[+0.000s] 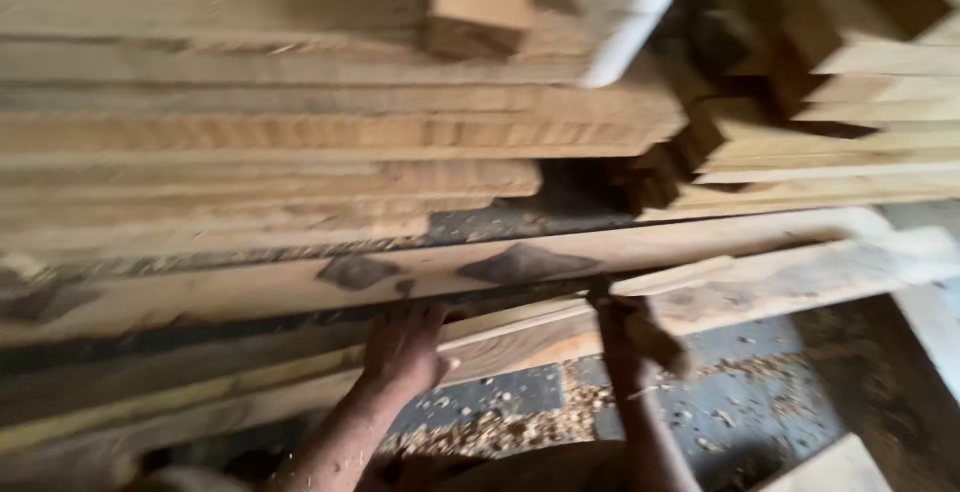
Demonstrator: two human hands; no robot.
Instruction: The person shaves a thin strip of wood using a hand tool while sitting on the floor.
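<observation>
Both hands reach up to the underside of a long plank [520, 337] low in the timber stack [300, 142]: the left hand [402, 349] lies flat, fingers spread against its lower edge, while the right hand [632, 337] is too blurred to tell its grip. If the plank jams or drags, the boards above could shift, and its rough edge may splinter into skin; loose shavings [500, 430] on the floor risk a slip.
</observation>
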